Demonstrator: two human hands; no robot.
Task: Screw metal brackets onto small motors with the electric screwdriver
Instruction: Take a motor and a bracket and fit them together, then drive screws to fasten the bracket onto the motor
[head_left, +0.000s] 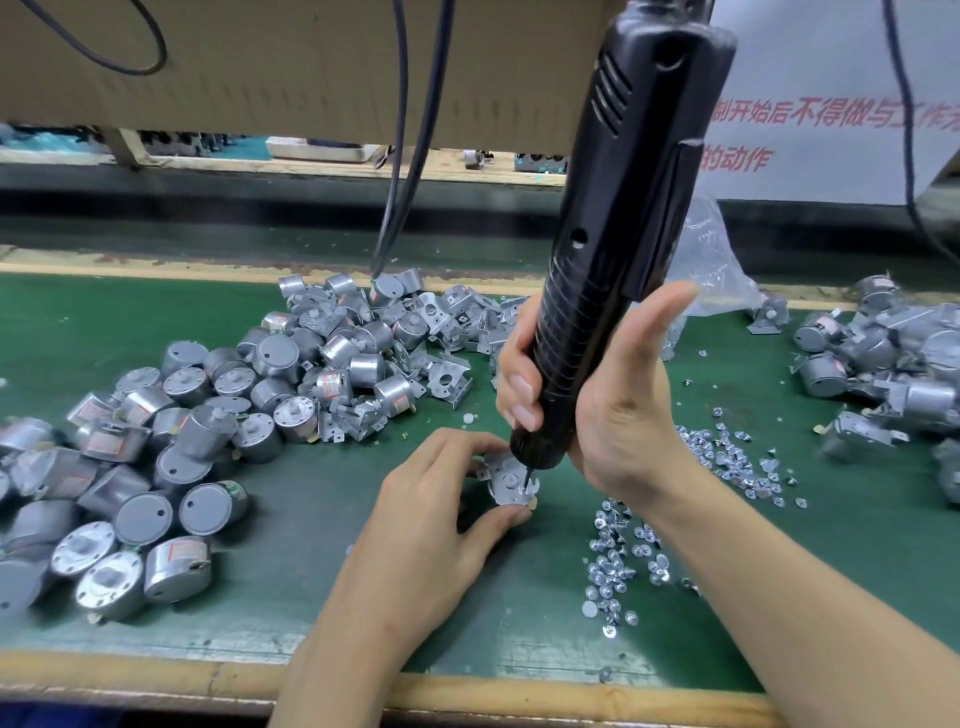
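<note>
Small motor, a silver-grey round can, sits on the green mat near the front of our bench. A pale metal bracket lies across its top face, where we see a round centre hole and one small tab jutting to the left.

Much of it is hard to read. Our fingers and the black nose of the electric screwdriver cover most of the can, and the bit meets the bracket at a spot where we cannot make out any screw. The top of the screwdriver is cut off by the upper edge of the view, and the assembled units piled at far right are blurred.

Our left hand pinches the motor from the left, curled fingers on its far side and the thumb on its near edge. Our right hand is wrapped round the screwdriver's ribbed lower barrel just above and to the right of the motor, thumb stretched up along the casing, holding the tool nearly upright with the top leaning right.

Loose screws lie scattered just right of the motor, a heap of bare motors lies to its left, and spare brackets lie behind it.
</note>
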